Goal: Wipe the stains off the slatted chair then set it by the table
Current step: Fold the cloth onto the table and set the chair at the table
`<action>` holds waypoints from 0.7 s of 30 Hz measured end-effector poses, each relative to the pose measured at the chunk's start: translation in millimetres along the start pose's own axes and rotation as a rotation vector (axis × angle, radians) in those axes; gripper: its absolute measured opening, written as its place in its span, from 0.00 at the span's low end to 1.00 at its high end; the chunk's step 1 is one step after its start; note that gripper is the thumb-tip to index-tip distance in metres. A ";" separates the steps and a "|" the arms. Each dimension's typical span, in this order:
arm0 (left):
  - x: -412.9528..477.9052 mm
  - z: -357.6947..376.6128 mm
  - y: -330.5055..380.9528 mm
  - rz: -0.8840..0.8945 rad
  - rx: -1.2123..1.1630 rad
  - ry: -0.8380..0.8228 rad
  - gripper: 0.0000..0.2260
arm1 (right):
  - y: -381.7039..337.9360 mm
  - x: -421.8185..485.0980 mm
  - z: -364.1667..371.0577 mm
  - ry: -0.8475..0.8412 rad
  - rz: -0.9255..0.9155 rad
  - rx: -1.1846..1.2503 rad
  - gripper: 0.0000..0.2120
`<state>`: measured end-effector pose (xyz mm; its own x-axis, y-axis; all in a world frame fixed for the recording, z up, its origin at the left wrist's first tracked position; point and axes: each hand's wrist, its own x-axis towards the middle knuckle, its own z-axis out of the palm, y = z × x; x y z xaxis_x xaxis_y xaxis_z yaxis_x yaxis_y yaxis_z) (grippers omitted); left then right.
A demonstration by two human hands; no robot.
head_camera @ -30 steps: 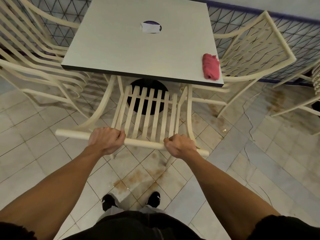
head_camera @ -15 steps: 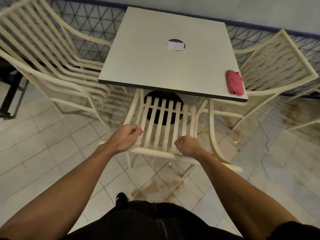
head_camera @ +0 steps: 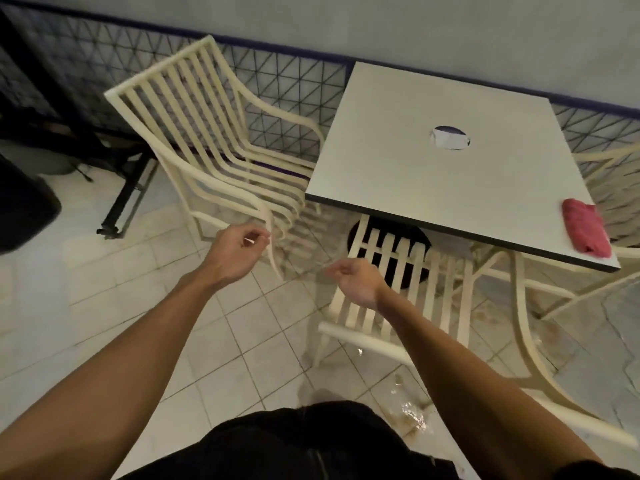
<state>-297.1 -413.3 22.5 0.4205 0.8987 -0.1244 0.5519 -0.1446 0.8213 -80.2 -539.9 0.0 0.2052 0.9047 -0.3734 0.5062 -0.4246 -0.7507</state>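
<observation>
Cream slatted chair [head_camera: 398, 292] sits tucked under the square grey worktop [head_camera: 446, 161]; both hands, left [head_camera: 235, 252] and right [head_camera: 356, 280], hover loosely curled, holding nothing, so checking alignment seems enough.

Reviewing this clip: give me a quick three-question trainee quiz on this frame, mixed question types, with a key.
1. True or false: both hands are gripping the top rail of the slatted chair.
2. Multiple choice: where does the red cloth lie? A) on the floor B) near the table's right front corner C) on a chair seat
3. Short answer: which part of the slatted chair sits under the table?

Key
1. False. The left hand and right hand are both loosely curled and off the chair, hanging in the air to its left.
2. B.
3. Its seat end; the backrest rail sticks out toward the person.
</observation>
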 end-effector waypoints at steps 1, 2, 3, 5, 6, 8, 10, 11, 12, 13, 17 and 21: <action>2.8 -9.4 -7.9 -0.030 -0.013 0.023 0.05 | -7.4 9.5 9.7 -0.027 -0.012 0.005 0.12; 6.6 -18.4 -15.2 -0.055 -0.029 0.042 0.05 | -13.9 20.2 19.1 -0.051 -0.020 0.012 0.12; 11.0 -26.9 -22.6 -0.076 -0.047 0.058 0.05 | -20.0 31.6 27.5 -0.067 -0.022 0.027 0.11; 20.6 -42.1 -36.0 -0.118 -0.080 0.090 0.06 | -31.2 56.2 43.7 -0.074 -0.017 0.059 0.09; 25.6 -49.5 -42.2 -0.137 -0.096 0.108 0.06 | -37.2 68.4 51.0 -0.078 -0.015 0.067 0.07; 36.9 -64.2 -54.8 -0.174 -0.132 0.140 0.06 | -51.4 94.4 64.9 -0.096 -0.008 0.093 0.07; 52.4 -81.5 -68.9 -0.218 -0.166 0.155 0.07 | -65.1 126.9 79.5 -0.119 0.005 0.129 0.11; 62.6 -91.4 -76.6 -0.239 -0.178 0.157 0.07 | -73.1 144.3 86.1 -0.128 0.019 0.155 0.11; 74.7 -102.1 -84.9 -0.263 -0.185 0.155 0.08 | -82.1 162.6 92.4 -0.132 0.033 0.189 0.11; 88.6 -113.4 -93.7 -0.285 -0.185 0.154 0.08 | -92.9 180.8 97.9 -0.135 0.042 0.228 0.11; 153.7 -158.4 -127.6 -0.390 -0.237 0.145 0.06 | -134.6 252.3 116.2 -0.119 0.146 0.330 0.10; 213.0 -192.3 -149.0 -0.500 -0.292 0.101 0.06 | -166.7 316.2 122.6 -0.115 0.224 0.412 0.09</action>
<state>-428.3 -120.7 -19.2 0.0816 0.8655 -0.4942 0.4382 0.4142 0.7978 -202.4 -187.3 -59.8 0.1653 0.7895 -0.5910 0.0812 -0.6081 -0.7897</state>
